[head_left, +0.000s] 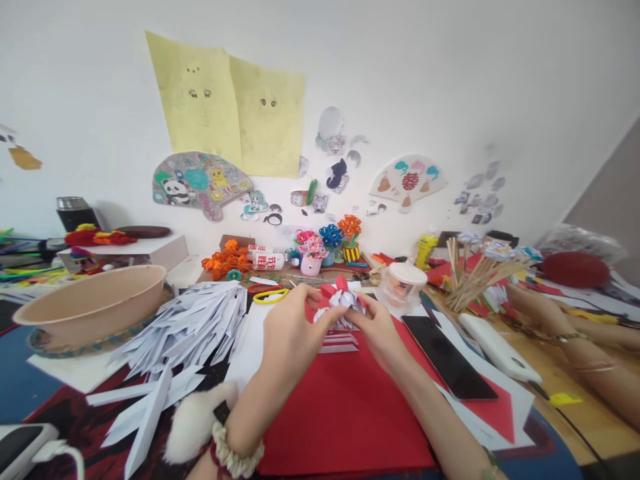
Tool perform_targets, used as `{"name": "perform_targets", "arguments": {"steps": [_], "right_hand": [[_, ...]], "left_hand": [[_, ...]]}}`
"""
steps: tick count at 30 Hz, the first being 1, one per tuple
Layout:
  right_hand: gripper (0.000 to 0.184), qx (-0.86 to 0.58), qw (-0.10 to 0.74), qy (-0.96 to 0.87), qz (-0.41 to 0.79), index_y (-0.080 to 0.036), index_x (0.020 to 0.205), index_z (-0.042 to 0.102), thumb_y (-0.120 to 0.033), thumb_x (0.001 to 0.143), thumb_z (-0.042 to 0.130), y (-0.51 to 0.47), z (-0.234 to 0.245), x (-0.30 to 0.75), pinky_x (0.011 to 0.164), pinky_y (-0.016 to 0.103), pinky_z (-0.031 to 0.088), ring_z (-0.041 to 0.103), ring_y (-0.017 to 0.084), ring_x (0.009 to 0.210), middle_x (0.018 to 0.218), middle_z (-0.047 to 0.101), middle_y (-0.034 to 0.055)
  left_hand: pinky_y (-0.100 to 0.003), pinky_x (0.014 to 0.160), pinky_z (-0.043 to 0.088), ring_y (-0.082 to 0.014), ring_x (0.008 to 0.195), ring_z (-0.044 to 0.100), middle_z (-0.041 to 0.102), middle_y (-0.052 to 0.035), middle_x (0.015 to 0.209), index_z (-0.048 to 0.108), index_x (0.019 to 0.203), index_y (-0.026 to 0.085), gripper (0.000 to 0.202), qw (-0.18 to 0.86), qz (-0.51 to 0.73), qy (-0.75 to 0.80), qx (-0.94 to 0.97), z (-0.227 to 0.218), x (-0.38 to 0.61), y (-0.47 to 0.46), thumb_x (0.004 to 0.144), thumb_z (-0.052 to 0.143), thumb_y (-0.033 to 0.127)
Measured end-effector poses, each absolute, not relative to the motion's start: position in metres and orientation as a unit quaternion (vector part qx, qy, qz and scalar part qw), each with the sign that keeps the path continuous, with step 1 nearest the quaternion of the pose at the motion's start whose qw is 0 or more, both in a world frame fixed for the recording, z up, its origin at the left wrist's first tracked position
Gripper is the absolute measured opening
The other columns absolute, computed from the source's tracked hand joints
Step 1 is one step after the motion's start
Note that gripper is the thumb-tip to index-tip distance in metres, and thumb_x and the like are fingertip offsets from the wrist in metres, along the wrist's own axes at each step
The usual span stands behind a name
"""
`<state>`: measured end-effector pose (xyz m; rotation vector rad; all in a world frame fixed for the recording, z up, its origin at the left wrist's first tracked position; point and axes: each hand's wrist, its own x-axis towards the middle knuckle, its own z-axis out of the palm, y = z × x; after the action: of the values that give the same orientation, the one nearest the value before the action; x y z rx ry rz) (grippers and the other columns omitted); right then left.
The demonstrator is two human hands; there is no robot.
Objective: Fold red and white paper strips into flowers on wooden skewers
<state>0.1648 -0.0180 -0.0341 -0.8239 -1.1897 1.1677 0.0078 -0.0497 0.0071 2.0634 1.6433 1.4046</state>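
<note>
Flower point(345, 300) over red sheet point(345, 407) on tbl point(563, 353); wall point(425, 73) w/ fans point(200, 183), prob. stickers point(479, 200).

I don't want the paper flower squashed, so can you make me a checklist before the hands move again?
1. Both hands on it: ok. The left hand and right hand touch the red-and-white paper piece.
2. White strips neatly stacked: not ok. The pile is jumbled.
3. Phone apart from the right hand: ok. The phone lies beside the right forearm.
4. Other person's hand out of the way: ok, well apart.
5. Paper piece firmly joined: cannot tell; fingers hide part.
</note>
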Motion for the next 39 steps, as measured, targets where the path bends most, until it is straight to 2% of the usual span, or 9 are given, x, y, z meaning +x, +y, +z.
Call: {"name": "perform_targets", "arguments": {"steps": [5, 10, 16, 19, 21, 25, 27, 34, 39], "right_hand": [[0.028, -0.354, 0.593, -0.533, 0.489, -0.019, 0.087, 0.072, -0.036, 0.066, 0.081, -0.016, -0.035, 0.168, 0.072, 0.031, 0.047, 0.061, 0.022, 0.077, 0.083, 0.071, 0.0024], [0.028, -0.346, 0.583, -0.512, 0.527, -0.018, 0.089, 0.074, -0.031, 0.065, 0.081, -0.016, -0.035, 0.171, 0.072, 0.03, 0.047, 0.062, 0.02, 0.076, 0.083, 0.072, 0.0034], [0.024, -0.311, 0.549, -0.481, 0.608, -0.019, 0.083, 0.072, -0.029, 0.064, 0.083, -0.022, -0.03, 0.168, 0.067, 0.027, 0.046, 0.059, 0.015, 0.065, 0.073, 0.07, 0.0005], [0.024, -0.305, 0.528, -0.466, 0.641, -0.019, 0.083, 0.071, -0.028, 0.064, 0.082, -0.023, -0.03, 0.168, 0.061, 0.026, 0.044, 0.058, 0.014, 0.061, 0.071, 0.068, -0.0005], [0.024, -0.315, 0.537, -0.48, 0.618, -0.019, 0.085, 0.072, -0.029, 0.065, 0.081, -0.021, -0.031, 0.169, 0.063, 0.026, 0.045, 0.06, 0.016, 0.066, 0.075, 0.069, 0.0006], [0.025, -0.353, 0.575, -0.533, 0.511, -0.019, 0.086, 0.072, -0.03, 0.065, 0.08, -0.018, -0.031, 0.169, 0.074, 0.03, 0.047, 0.062, 0.021, 0.08, 0.084, 0.071, 0.0025], [0.024, -0.362, 0.575, -0.55, 0.486, -0.02, 0.083, 0.071, -0.031, 0.064, 0.08, -0.019, -0.03, 0.168, 0.074, 0.031, 0.047, 0.062, 0.022, 0.082, 0.083, 0.07, 0.0021], [0.021, -0.355, 0.57, -0.58, 0.461, -0.022, 0.083, 0.071, -0.025, 0.063, 0.076, -0.024, -0.024, 0.168, 0.077, 0.033, 0.048, 0.062, 0.024, 0.085, 0.085, 0.071, 0.0017], [0.023, -0.356, 0.557, -0.583, 0.472, -0.022, 0.084, 0.073, -0.027, 0.063, 0.078, -0.022, -0.026, 0.171, 0.079, 0.035, 0.048, 0.063, 0.026, 0.088, 0.087, 0.072, 0.0033]], "left_hand": [[-0.026, 0.064, 0.04, -0.017, 0.074, 0.062, 0.07, -0.0029, 0.086, 0.063, 0.091, 0.019, 0.012, 0.023, 0.448, 0.469, 0.761, 0.0, 0.007, -0.047, 0.091, 0.058, 0.029], [-0.027, 0.068, 0.041, -0.0175, 0.077, 0.063, 0.072, -0.0049, 0.092, 0.065, 0.094, 0.018, 0.02, 0.048, 0.45, 0.466, 0.76, 0.001, 0.002, -0.042, 0.094, 0.046, 0.022], [-0.025, 0.056, 0.037, -0.0151, 0.058, 0.053, 0.059, -0.0011, 0.062, 0.058, 0.07, 0.017, 0.029, 0.245, 0.458, 0.488, 0.702, 0.007, -0.001, -0.04, 0.091, 0.042, 0.028], [-0.025, 0.053, 0.038, -0.0142, 0.052, 0.051, 0.057, 0.0, 0.06, 0.057, 0.069, 0.017, 0.03, 0.303, 0.445, 0.478, 0.694, 0.008, -0.003, -0.041, 0.091, 0.043, 0.032], [-0.027, 0.059, 0.04, -0.016, 0.06, 0.055, 0.063, -0.0021, 0.07, 0.059, 0.076, 0.017, 0.025, 0.241, 0.472, 0.505, 0.681, 0.008, -0.002, -0.042, 0.091, 0.046, 0.032], [-0.034, 0.078, 0.041, -0.0223, 0.088, 0.058, 0.066, -0.0051, 0.092, 0.061, 0.089, 0.019, 0.015, -0.023, 0.492, 0.482, 0.725, 0.004, 0.003, -0.047, 0.09, 0.057, 0.033], [-0.035, 0.078, 0.041, -0.0228, 0.089, 0.058, 0.065, -0.005, 0.091, 0.063, 0.09, 0.019, 0.013, -0.054, 0.46, 0.455, 0.761, 0.003, 0.005, -0.048, 0.089, 0.059, 0.031], [-0.03, 0.072, 0.043, -0.0181, 0.077, 0.059, 0.066, -0.0029, 0.079, 0.067, 0.08, 0.018, 0.013, 0.098, 0.478, 0.48, 0.729, 0.01, 0.004, -0.046, 0.086, 0.056, 0.02], [-0.027, 0.065, 0.043, -0.0171, 0.07, 0.057, 0.067, -0.0028, 0.07, 0.071, 0.073, 0.017, 0.017, 0.205, 0.498, 0.481, 0.691, 0.014, -0.003, -0.044, 0.08, 0.058, 0.026]]}}
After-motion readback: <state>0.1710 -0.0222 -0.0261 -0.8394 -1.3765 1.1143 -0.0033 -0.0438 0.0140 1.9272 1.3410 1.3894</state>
